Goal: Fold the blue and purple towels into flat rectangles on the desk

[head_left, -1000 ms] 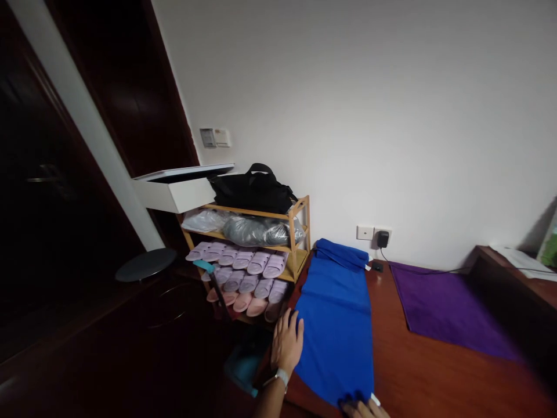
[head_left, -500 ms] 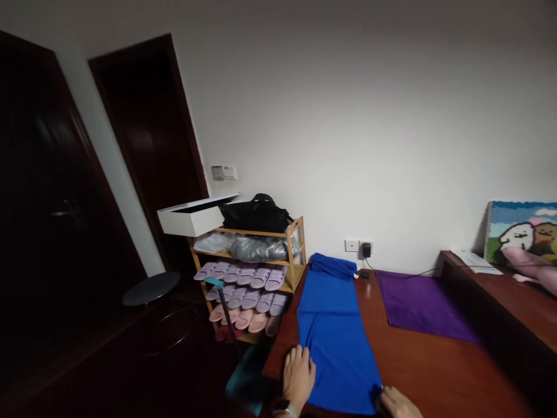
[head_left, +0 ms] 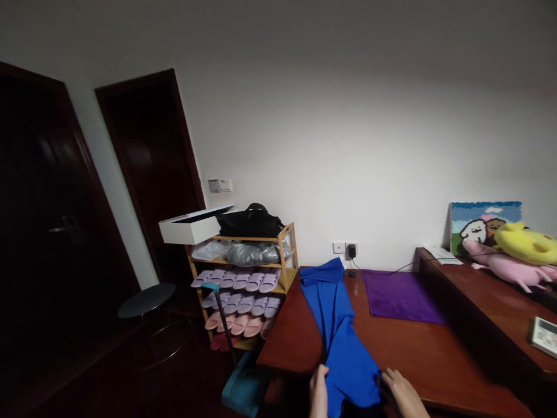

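Observation:
A long blue towel (head_left: 337, 325) lies on the dark red wooden table (head_left: 418, 354), running from the wall to the near edge, where it is bunched narrow. My left hand (head_left: 319, 395) grips the towel's near left edge at the bottom of the view. At the near right corner of the towel, my right hand (head_left: 402, 392) is closed on the cloth. Only part of each hand shows, fingers curled on the fabric.
A purple cloth (head_left: 398, 295) lies further back on the table. Left of the table stand a wooden shoe rack (head_left: 248, 278) with several slippers, a white box (head_left: 191, 227), a black bag (head_left: 249, 219) and a round stool (head_left: 145, 299). Plush toys (head_left: 517, 255) sit on the right shelf.
The view has lifted and shifted right. My hands slid to the towel's near end and drew it toward me, so the flat towel is now bunched and narrower.

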Available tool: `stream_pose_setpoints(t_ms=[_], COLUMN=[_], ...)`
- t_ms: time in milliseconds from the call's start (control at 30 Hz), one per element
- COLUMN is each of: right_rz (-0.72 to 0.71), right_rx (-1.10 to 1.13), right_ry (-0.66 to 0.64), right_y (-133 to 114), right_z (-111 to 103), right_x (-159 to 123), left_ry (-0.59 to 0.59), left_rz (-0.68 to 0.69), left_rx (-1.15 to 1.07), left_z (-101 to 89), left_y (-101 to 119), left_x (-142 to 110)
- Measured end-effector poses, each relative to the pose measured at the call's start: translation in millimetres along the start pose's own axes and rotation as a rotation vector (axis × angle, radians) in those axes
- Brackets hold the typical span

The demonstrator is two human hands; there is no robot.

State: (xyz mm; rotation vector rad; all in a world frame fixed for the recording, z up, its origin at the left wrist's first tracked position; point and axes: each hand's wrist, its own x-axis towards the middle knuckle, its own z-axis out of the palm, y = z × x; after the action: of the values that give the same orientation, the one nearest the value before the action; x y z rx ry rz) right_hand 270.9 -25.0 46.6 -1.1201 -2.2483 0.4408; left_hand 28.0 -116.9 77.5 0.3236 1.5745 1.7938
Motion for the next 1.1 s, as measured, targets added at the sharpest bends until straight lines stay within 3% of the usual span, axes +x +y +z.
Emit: stream_pose_setpoints(t_ms=[100, 267, 367, 433, 500, 567, 633, 733, 800, 867, 967, 1100], right_rz=[-0.013, -0.024, -0.098, -0.165, -0.211, -0.231, -0.245, -0.228, -0.192, -0.173, -0.217, -0.342], right_rx=[0.201, 0.493, 0.53, 0.523, 0.515, 0.527, 0.56, 0.634, 0.692, 0.757, 0.861, 0.761], right_ry=[0.127, 0.323, 0.366, 0.349, 0.275, 0.188, 0.119, 0.068, 0.021, -0.059, -0.192, -0.138], right_y=[-17.9, -85.4, -129.6, -152.6, -169.1, -179.9, -187.1, -193.3, -195.3, -196.7, -200.1, -208.7], right_z=[-28.6, -94.3, -115.1, -117.4, -114.7, -111.3, -110.0, -111.9, -114.6, -117.9, -123.7, -131.0], right_x=[21.0, 48.5, 41.8, 32.9, 24.8, 18.9, 15.1, 11.1, 8.1, 4.2, -2.5, -7.6], left_ry=[-0.001, -0.023, 0.065, 0.201, 0.262, 0.143, -0.066, -0.355, -0.477, -0.533, -0.524, -0.523], left_rz=[0.004, 0.322, 0.436, 0.53, 0.661, 0.797, 0.907, 0.983, 0.971, 0.961, 1.0, 1.14], left_rx=[-0.216, -0.184, -0.015, 0.109, 0.221, 0.322, 0.418, 0.548, 0.565, 0.558, 0.6, 0.669], left_z=[-0.4, -7.0, -18.0, -25.0, -28.5, -26.4, -19.6, -9.9, -9.0, -12.9, -24.2, -42.6], left_y=[38.4, 95.6, 99.7, 89.5, 75.5, 65.5, 65.9, 86.6, 105.4, 120.5, 134.0, 149.0], left_x=[4.5, 12.0, 4.2, -11.4, -36.2, -67.4, -98.2, -128.4, -135.5, -136.5, -135.5, -139.4])
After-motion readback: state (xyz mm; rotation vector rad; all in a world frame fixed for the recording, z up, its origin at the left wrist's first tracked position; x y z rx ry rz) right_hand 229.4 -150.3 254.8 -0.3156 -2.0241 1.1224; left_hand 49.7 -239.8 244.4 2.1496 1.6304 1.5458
